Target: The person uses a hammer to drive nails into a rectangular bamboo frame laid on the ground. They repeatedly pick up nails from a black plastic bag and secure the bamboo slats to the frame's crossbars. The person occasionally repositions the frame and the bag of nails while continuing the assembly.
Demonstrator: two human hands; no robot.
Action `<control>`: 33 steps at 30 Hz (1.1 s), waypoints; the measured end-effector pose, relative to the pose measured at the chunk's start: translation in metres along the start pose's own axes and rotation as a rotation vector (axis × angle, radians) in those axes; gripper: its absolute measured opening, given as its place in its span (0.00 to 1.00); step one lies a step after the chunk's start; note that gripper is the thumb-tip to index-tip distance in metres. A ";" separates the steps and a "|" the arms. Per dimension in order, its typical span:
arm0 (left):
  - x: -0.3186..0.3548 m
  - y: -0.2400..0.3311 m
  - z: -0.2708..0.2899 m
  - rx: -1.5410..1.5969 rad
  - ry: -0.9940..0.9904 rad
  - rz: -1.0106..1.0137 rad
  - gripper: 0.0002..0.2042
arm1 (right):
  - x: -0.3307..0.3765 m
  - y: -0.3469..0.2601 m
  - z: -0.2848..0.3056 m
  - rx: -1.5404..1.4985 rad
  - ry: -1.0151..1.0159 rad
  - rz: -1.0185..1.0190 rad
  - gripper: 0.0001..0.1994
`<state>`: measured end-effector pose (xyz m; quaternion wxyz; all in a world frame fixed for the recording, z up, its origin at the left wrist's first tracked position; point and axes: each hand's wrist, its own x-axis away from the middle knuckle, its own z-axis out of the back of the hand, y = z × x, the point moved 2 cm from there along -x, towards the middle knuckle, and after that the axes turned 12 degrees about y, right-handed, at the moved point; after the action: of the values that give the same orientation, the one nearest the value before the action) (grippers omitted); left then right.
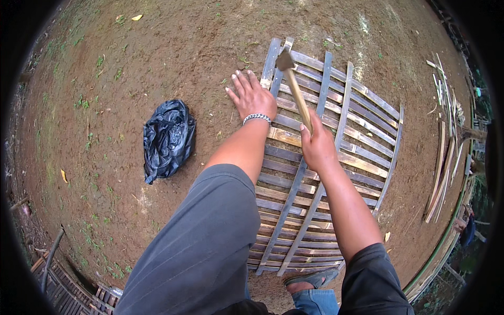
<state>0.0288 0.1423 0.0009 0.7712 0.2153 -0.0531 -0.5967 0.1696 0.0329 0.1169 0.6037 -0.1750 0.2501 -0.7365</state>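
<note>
My right hand [319,144] is closed around the wooden handle of a hammer [297,95]. The hammer's dark metal head is raised over the far left corner of a slatted bamboo panel [344,118], which lies on the ground. Crosswise slats on the panel are joined by several long dark strips. My left hand [254,97], with a chain bracelet at its wrist, has its fingers spread beside the panel's far left edge. Whether its palm presses on the slat ends or the soil is hidden.
A crumpled black plastic bag [169,139] lies on the brown soil to the left. Loose bamboo strips [443,152] are on the right. My sandalled foot [313,280] is at the panel's near end. Another slatted bamboo piece [60,286] shows at lower left.
</note>
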 end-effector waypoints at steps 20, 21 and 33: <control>0.000 0.000 -0.001 -0.016 0.003 -0.015 0.32 | 0.005 0.010 -0.015 -0.203 0.256 0.183 0.26; 0.000 0.003 -0.001 -0.004 0.001 -0.013 0.32 | 0.009 0.015 -0.019 -0.167 0.228 0.165 0.26; 0.003 0.009 0.000 0.029 0.002 -0.016 0.30 | 0.011 0.020 -0.030 0.027 -0.089 -0.104 0.25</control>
<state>0.0374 0.1412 0.0038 0.7633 0.2273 -0.0592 -0.6019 0.1669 0.0240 0.0803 0.5775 -0.2119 0.2035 -0.7617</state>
